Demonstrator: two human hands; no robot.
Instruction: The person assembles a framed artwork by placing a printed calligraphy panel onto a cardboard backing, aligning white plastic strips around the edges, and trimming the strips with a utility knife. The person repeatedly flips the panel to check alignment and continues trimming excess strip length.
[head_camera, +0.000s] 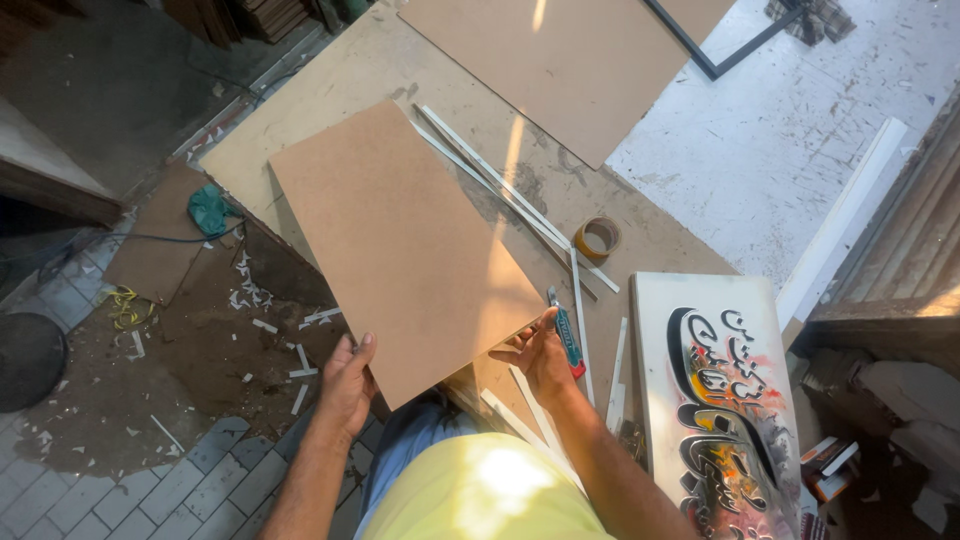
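Workshop: board offcuts (600, 50), floor scraps (270, 330)

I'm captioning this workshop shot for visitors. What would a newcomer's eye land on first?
First, the big brown board at centre, gripped at its near edge by the left hand and right hand. Next, the painted panel with bold black lettering at lower right. A tape roll and thin white strips lie just beyond the board.

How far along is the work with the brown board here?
Done: white offcuts litter the floor. In hand: the left hand and right hand hold the brown board by its near edge above the worktable. Left: the utility knife and tape roll lie unused.
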